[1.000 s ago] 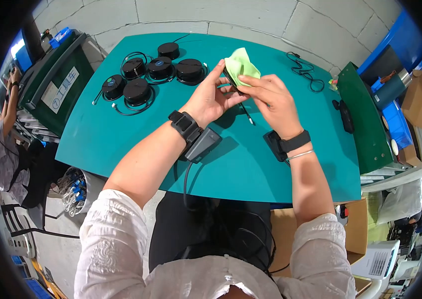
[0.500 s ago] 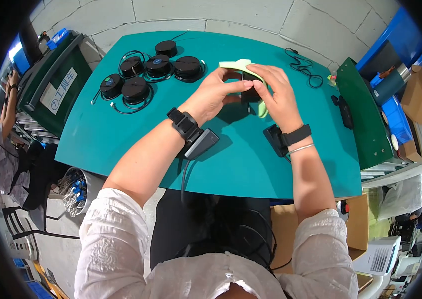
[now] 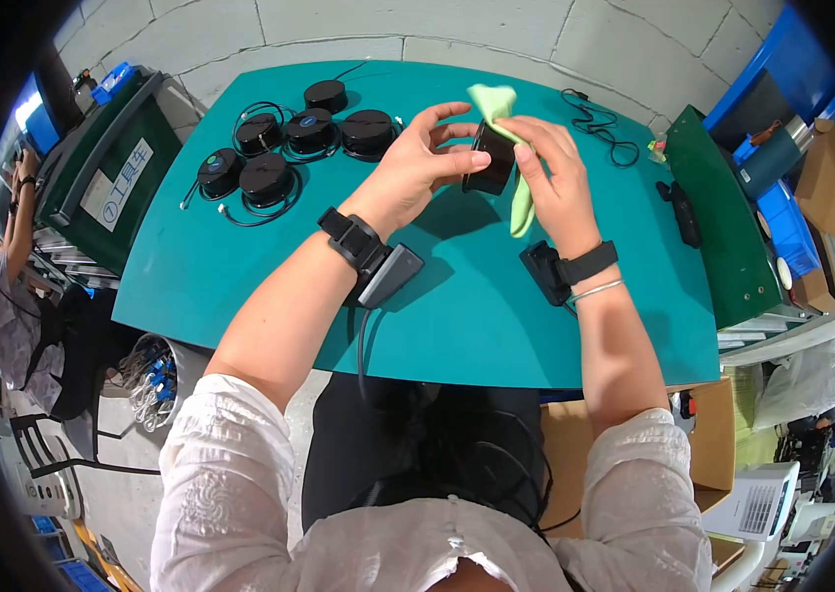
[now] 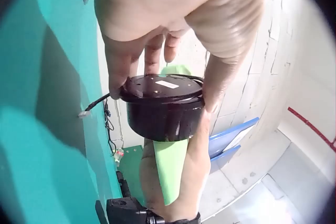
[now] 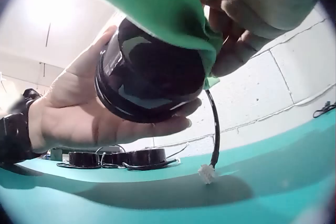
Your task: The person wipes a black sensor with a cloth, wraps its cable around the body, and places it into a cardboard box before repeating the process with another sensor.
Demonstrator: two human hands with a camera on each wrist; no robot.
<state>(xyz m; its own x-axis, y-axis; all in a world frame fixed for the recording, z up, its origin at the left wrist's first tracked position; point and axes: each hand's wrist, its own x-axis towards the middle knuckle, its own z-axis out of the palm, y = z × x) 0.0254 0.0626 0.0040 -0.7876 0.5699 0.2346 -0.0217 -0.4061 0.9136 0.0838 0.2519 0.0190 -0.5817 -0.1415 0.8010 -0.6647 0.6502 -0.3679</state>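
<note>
My left hand (image 3: 406,178) grips a glossy black cylindrical device (image 3: 493,166), thumb and fingers spread across its wider rim. The device is tipped on its side above the table; its flat base with a small white label (image 4: 167,84) faces the left palm. A short black cable (image 5: 216,129) hangs from it and ends in a white plug (image 5: 207,173). My right hand (image 3: 561,183) pinches a light green cloth (image 3: 522,205) between thumb and fingers. The cloth lies against the device's end face, part of it sticking up above the fingers, part hanging below.
Several similar black devices (image 3: 266,180) with coiled cables stand at the back left of the green table (image 3: 437,335). A loose black cable (image 3: 595,128) lies at the back right. Beside a dark green panel (image 3: 719,222) rests a black object (image 3: 679,212). A wall borders the far edge.
The device has been turned so its side shows between the hands. The cloth went from draped over the device's top to bunched at its right face, in the right hand.
</note>
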